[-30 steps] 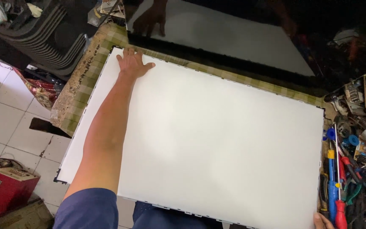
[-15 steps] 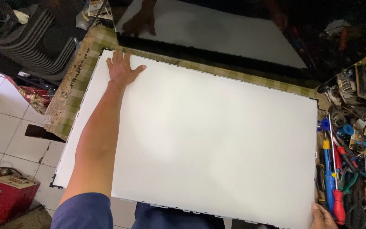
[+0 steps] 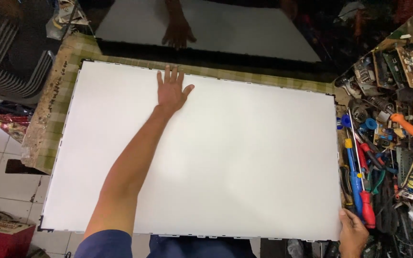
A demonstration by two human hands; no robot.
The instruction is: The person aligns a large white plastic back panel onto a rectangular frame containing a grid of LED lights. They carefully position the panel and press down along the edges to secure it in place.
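A large white rectangular sheet [image 3: 244, 162] lies flat on the workbench and covers most of it. My left hand [image 3: 171, 90] rests flat on the sheet near its far edge, fingers spread, arm stretched across the white surface. My right hand [image 3: 352, 233] is at the sheet's near right corner, with fingers curled at its edge; whether it grips the corner I cannot tell.
A dark glossy panel [image 3: 216, 28] stands behind the bench and mirrors the sheet and hand. Screwdrivers [image 3: 357, 186], circuit boards [image 3: 409, 59] and cables crowd the right side. The checked bench cover [image 3: 53, 110] shows at left. Stacked chairs [image 3: 10, 62] and a red box [image 3: 1, 236] stand on the tiled floor.
My left hand has slid right along the sheet's far edge, from the far left corner toward the middle. More of my right hand now shows at the near right corner.
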